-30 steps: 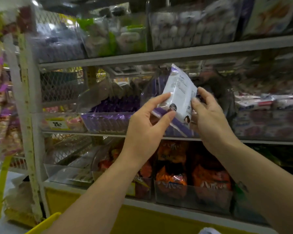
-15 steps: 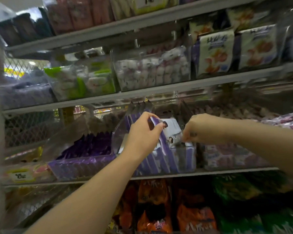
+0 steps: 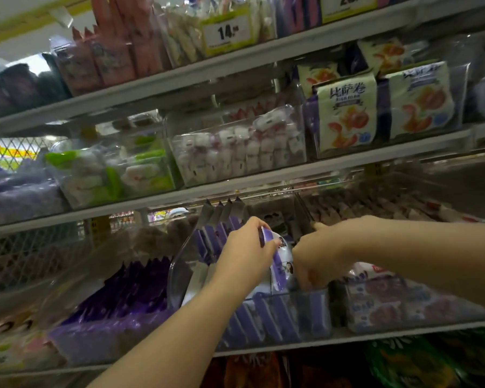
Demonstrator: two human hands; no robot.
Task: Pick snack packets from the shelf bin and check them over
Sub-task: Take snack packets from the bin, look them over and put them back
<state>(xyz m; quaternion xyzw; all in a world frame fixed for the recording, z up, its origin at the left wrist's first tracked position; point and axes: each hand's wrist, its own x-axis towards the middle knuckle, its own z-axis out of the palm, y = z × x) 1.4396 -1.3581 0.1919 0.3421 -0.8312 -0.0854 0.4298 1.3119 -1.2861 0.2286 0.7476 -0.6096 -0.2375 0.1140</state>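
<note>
Packet (image 3: 283, 264) down from eye level, now low in bin (image 3: 291, 294), near bin's front. Left hand (image 3: 245, 252) pinches its top edge, thumb on purple seam. Right hand (image 3: 321, 257) just right of packet, fingers curled down inside bin. Gripping packet's side or a neighbour? Cannot tell. Row (image 3: 221, 236) of purple packets stands upright toward bin's back. Looks like check on this one is done and it's going back, next pick likely. Tight row, thin wrapper: may buckle on way in.
</note>
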